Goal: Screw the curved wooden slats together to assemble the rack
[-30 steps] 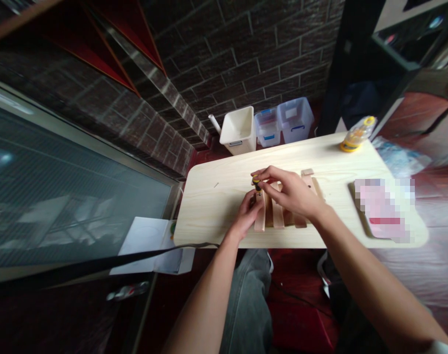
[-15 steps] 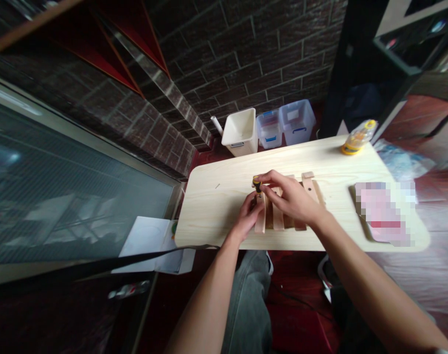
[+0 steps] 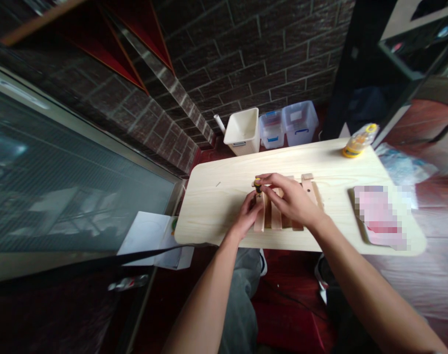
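Head camera view: near the middle of the frame, a black-and-yellow tool (image 3: pixel 258 186) is held by the right hand (image 3: pixel 288 196), its grip closed around the top between thumb and fingers. The tool is kept roughly upright over the upper end of the leftmost slat of a slatted wooden piece (image 3: pixel 260 220), beside a dark round spot; whether the tip is touching cannot be told. That slat is steadied by the left hand (image 3: pixel 247 216), whose grip is closed on its left side. The wooden piece is laid on the pale surface (image 3: pixel 205 211), partly covered by the right hand. To its upper left, a small thin item (image 3: pixel 218 184) is seen lying flat. A clear-and-yellow bottle (image 3: pixel 357 142) is placed at the surface's upper right corner, and a pink item (image 3: pixel 378 214), blurred by pixels, at its right. Beyond the upper edge, a cream bin (image 3: pixel 242 133) and two clear bins (image 3: pixel 300 124) are seen.
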